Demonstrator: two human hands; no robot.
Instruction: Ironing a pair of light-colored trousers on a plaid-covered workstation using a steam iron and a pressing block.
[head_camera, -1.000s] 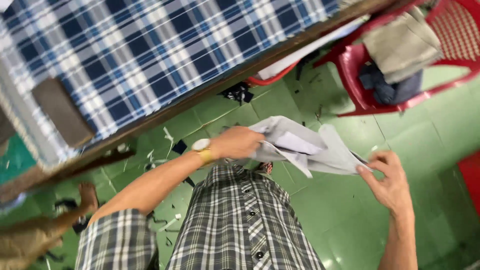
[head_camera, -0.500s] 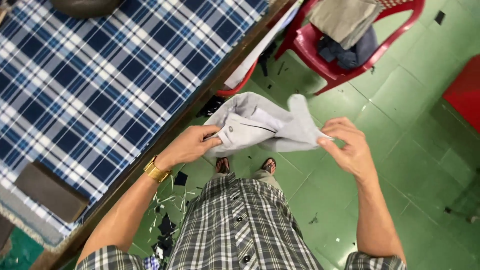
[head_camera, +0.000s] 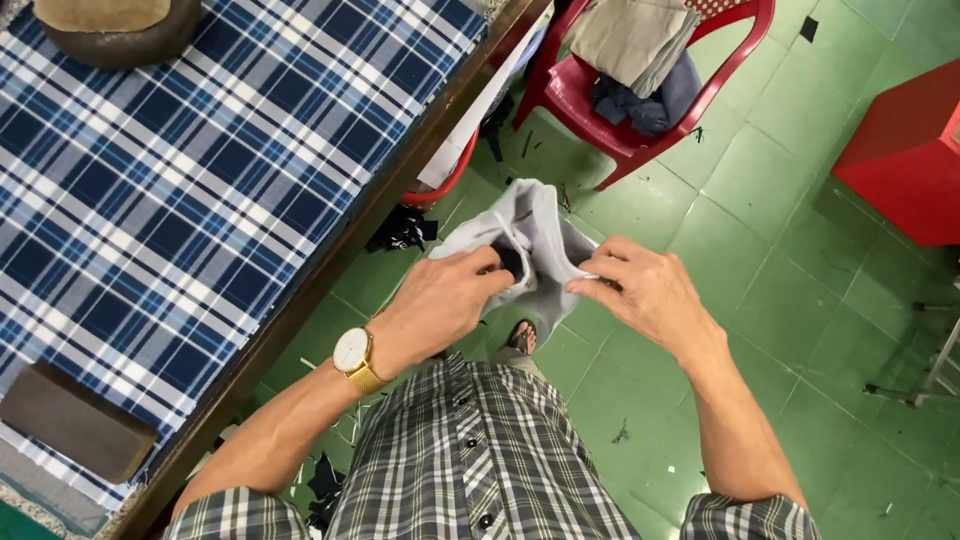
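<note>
A light grey garment with a drawstring hangs in front of me over the green tiled floor. My left hand, with a gold watch on the wrist, grips its left edge, fingers tucked into the dark opening. My right hand pinches the right edge of the same opening. The cloth bunches upward between both hands. My plaid shirt fills the bottom of the view.
A table under blue plaid cloth runs along the left, with a brown block near its front end. A red plastic chair holding folded clothes stands ahead. A red box sits at right. Fabric scraps litter the floor.
The garment went from spread flat between my hands to bunched, with both hands drawn close together at its opening. The view has tilted so the table sits further left.
</note>
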